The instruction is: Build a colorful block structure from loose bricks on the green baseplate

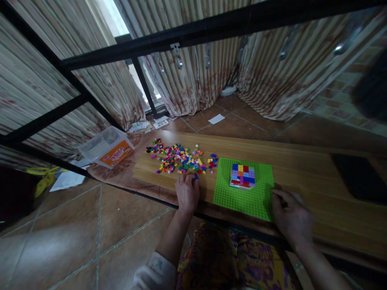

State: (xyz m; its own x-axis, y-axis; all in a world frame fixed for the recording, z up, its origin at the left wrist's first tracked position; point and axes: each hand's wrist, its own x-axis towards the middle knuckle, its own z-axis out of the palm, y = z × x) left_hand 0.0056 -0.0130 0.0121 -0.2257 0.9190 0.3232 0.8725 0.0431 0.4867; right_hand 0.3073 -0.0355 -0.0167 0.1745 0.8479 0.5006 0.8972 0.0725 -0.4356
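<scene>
A green baseplate (261, 180) lies on the wooden board, carrying a square block of small coloured bricks (242, 175). Left of it spreads a pile of loose coloured bricks (178, 158). My left hand (187, 192) rests at the near edge of that pile, fingers curled and pinched on a small blue brick (196, 176). My right hand (290, 216) lies at the baseplate's right front corner, fingers together and pressing on its edge.
A clear plastic tub with an orange label (107, 148) sits at the board's left end. A dark flat object (359, 177) lies on the right. Black metal frame bars (193, 34) cross overhead. Curtains, scattered papers and tiled floor surround the board.
</scene>
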